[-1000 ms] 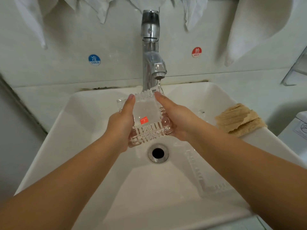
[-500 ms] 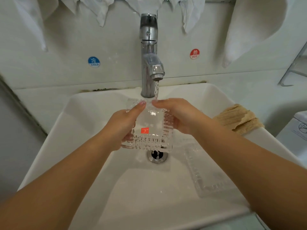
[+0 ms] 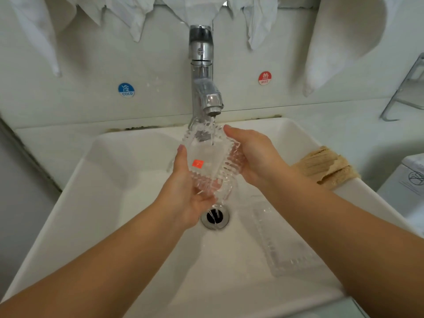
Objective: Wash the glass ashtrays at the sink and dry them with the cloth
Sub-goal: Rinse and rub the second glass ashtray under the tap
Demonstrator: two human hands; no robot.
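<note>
The pale smooth wall (image 3: 96, 72) has a round blue COLD sticker (image 3: 126, 90) and a round red HOT sticker (image 3: 264, 78). White rags (image 3: 137, 17) hang along its top. A clear plastic shelf (image 3: 410, 88) sits at the right.

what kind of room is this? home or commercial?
Likely a washroom or utility sink corner; home or commercial is unclear. Cues: white ceramic basin with a chrome tap running, round COLD and HOT stickers on the wall, white cloths hanging above.
</note>
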